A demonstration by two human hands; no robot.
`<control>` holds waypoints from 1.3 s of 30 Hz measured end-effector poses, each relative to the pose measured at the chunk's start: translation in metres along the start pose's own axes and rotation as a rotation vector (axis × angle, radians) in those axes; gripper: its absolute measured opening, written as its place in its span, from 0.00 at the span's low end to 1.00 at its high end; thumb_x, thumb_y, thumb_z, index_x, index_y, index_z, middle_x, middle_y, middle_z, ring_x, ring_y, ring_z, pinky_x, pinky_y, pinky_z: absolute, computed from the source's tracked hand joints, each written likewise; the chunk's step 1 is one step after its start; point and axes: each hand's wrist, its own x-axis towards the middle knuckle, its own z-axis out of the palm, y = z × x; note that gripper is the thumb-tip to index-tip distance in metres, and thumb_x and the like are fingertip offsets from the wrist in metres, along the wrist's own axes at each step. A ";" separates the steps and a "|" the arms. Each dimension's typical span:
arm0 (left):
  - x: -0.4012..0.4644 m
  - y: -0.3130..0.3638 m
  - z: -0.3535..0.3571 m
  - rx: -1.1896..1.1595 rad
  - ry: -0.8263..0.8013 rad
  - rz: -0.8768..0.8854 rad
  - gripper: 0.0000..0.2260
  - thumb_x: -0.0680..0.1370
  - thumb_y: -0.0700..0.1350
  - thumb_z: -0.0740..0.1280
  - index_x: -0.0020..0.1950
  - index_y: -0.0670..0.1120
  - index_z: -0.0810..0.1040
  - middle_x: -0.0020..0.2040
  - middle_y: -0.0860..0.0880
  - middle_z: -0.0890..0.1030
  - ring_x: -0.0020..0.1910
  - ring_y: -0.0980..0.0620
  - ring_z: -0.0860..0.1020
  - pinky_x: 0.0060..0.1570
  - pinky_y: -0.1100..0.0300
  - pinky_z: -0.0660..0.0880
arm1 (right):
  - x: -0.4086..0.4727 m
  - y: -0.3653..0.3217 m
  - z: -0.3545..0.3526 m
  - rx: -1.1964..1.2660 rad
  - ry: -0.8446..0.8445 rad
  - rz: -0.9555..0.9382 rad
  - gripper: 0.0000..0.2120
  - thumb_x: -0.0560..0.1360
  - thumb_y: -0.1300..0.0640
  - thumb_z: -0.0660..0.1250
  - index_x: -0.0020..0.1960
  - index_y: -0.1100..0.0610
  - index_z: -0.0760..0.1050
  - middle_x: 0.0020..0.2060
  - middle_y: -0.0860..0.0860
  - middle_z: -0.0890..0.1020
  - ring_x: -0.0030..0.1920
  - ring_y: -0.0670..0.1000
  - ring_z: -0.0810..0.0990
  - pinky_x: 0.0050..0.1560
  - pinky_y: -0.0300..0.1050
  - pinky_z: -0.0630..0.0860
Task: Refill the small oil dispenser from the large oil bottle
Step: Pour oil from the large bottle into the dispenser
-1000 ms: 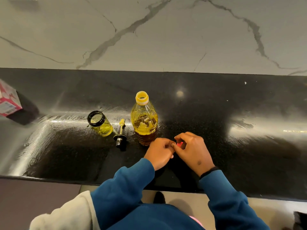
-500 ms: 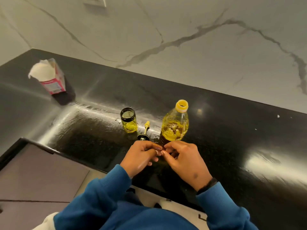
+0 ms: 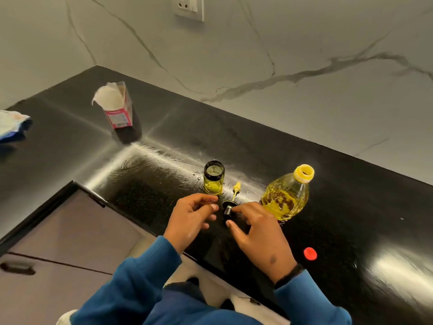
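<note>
The small oil dispenser is a glass jar with a black rim, standing open on the black counter with a little yellow oil inside. Its spout top lies on the counter just right of it, yellow tube pointing away. The large oil bottle stands further right, uncapped and about half full. Its red cap lies near the counter's front edge. My right hand pinches the black end of the spout top between thumb and forefinger. My left hand hovers beside it, fingers loosely curled, holding nothing.
An open pink-and-white carton stands at the back left. A crumpled white and blue bag lies at the far left edge. Drawer fronts sit below the counter's corner. A wall socket is on the marble backsplash.
The view swung left. Both hands let go of the red cap, which now lies on the counter to the right, and moved to the spout top.
</note>
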 end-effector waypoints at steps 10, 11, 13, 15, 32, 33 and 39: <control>0.015 0.004 -0.013 -0.065 0.055 0.042 0.08 0.79 0.37 0.70 0.53 0.48 0.84 0.49 0.42 0.87 0.42 0.51 0.84 0.38 0.58 0.79 | 0.024 -0.006 0.028 0.040 -0.026 0.134 0.15 0.76 0.47 0.70 0.59 0.52 0.80 0.51 0.46 0.79 0.50 0.46 0.77 0.53 0.47 0.78; 0.018 0.005 -0.016 -0.061 0.058 0.048 0.08 0.79 0.37 0.71 0.53 0.48 0.84 0.49 0.43 0.87 0.42 0.51 0.84 0.39 0.57 0.79 | 0.025 -0.006 0.030 0.046 -0.028 0.144 0.15 0.75 0.47 0.70 0.59 0.53 0.80 0.51 0.46 0.79 0.50 0.46 0.77 0.53 0.47 0.79; 0.024 0.008 -0.023 -0.065 0.078 0.052 0.08 0.79 0.37 0.71 0.53 0.49 0.84 0.49 0.44 0.87 0.42 0.52 0.84 0.39 0.57 0.79 | 0.030 -0.008 0.032 0.059 -0.014 0.158 0.15 0.75 0.47 0.71 0.58 0.53 0.81 0.50 0.47 0.79 0.49 0.46 0.78 0.53 0.47 0.79; 0.031 0.011 -0.029 -0.073 0.095 0.059 0.08 0.78 0.37 0.72 0.54 0.47 0.84 0.49 0.44 0.87 0.42 0.53 0.84 0.39 0.59 0.79 | 0.036 -0.011 0.033 0.071 0.003 0.170 0.15 0.75 0.47 0.71 0.58 0.54 0.81 0.50 0.46 0.79 0.48 0.45 0.78 0.52 0.47 0.79; 0.115 -0.012 -0.027 0.440 -0.031 0.346 0.47 0.62 0.54 0.85 0.76 0.53 0.67 0.66 0.57 0.75 0.68 0.56 0.72 0.71 0.50 0.70 | 0.056 -0.004 0.071 -0.299 -0.115 0.415 0.23 0.75 0.52 0.71 0.68 0.53 0.71 0.63 0.53 0.69 0.62 0.54 0.74 0.59 0.47 0.78; 0.119 -0.012 -0.026 0.454 -0.047 0.343 0.48 0.62 0.54 0.85 0.77 0.53 0.67 0.66 0.57 0.75 0.68 0.56 0.72 0.72 0.50 0.70 | 0.056 -0.004 0.073 -0.306 -0.120 0.431 0.23 0.75 0.53 0.71 0.68 0.53 0.72 0.64 0.53 0.69 0.62 0.54 0.74 0.58 0.47 0.78; 0.134 -0.008 -0.021 0.515 -0.088 0.386 0.43 0.65 0.47 0.83 0.76 0.53 0.67 0.61 0.59 0.75 0.65 0.56 0.74 0.69 0.56 0.71 | 0.059 -0.001 0.078 -0.293 -0.101 0.463 0.20 0.77 0.58 0.69 0.67 0.54 0.73 0.62 0.54 0.70 0.57 0.54 0.77 0.56 0.46 0.79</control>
